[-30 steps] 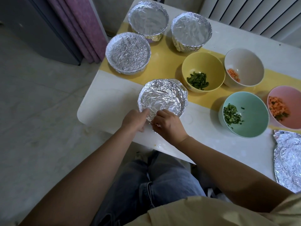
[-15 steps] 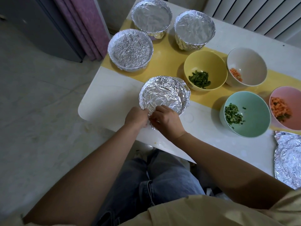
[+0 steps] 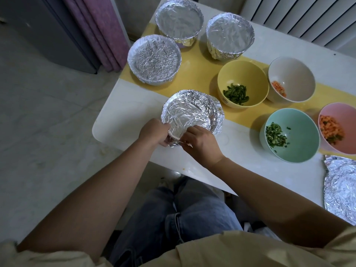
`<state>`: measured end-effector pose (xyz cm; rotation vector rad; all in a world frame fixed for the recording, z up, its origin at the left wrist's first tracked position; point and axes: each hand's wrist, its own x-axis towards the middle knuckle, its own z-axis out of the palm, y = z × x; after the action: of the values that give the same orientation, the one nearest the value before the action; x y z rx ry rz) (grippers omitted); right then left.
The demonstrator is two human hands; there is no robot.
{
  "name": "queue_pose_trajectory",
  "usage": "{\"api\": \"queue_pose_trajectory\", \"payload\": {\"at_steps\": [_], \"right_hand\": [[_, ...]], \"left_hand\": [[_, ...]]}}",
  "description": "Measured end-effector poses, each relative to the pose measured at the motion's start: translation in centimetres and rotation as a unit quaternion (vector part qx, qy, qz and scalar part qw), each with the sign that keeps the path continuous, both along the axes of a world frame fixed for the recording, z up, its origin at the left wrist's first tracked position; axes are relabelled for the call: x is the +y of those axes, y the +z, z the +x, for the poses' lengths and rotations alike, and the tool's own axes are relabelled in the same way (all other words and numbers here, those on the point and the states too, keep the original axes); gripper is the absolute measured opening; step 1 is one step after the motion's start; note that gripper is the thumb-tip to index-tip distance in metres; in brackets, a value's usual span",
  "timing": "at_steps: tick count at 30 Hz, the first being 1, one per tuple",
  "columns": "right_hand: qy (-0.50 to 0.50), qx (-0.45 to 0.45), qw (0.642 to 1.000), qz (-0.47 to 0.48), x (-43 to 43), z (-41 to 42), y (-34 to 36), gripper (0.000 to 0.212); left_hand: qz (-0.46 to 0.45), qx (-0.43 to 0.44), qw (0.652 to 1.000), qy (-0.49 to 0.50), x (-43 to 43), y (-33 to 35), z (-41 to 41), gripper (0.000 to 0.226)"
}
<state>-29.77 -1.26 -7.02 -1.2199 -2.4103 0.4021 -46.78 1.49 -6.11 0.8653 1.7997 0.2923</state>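
foil-covered bowl (image 3: 192,114), crinkled silver foil over top and sides, tipped up toward the person, near rim lifted, at the table's near-left corner, foil edge loose at near rim

Left hand (image 3: 153,132), right hand (image 3: 200,144) close, fingers (image 3: 189,132) curled

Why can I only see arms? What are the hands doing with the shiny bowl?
The camera sits on the person's head, looking down, so only arms and lap show. On the white table, the left hand and right hand pinch the foil-covered bowl at its near rim. Three more covered bowls stand behind. To the right, a yellow bowl, pale bowl, mint bowl and pink bowl hold chopped green or orange bits; a foil sheet lies at the edge.
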Motion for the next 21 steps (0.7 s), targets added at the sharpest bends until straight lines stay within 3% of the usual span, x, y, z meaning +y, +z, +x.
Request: {"api": "queue_pose_trajectory", "payload": {"at_steps": [2,5,7,12,17,21], "right_hand": [[0.004,0.003,1.000,-0.002,0.1,-0.3,-0.1,0.012],[0.007,0.008,1.000,-0.011,0.2,-0.8,-0.1,0.011],[0.009,0.012,1.000,-0.013,0.1,-1.0,0.0,0.011],[0.002,0.017,0.999,-0.027,0.0,-1.5,-0.1,0.011],[-0.005,0.039,0.999,-0.030,0.3,-1.6,0.2,0.022],[-0.003,0.045,0.999,-0.025,0.2,-1.6,0.1,0.022]], "left_hand": [[0.018,0.015,0.999,0.024,-0.5,0.2,0.2,0.036],[0.010,0.075,0.997,0.024,-1.7,1.4,1.1,0.059],[-0.010,0.099,0.995,-0.007,-2.4,1.7,1.9,0.055],[-0.049,-0.011,0.997,0.064,-2.2,1.1,3.1,0.032],[-0.038,-0.042,0.995,0.082,-1.8,1.2,3.1,0.032],[-0.118,-0.056,0.991,0.035,-2.1,1.9,2.8,0.040]]}}
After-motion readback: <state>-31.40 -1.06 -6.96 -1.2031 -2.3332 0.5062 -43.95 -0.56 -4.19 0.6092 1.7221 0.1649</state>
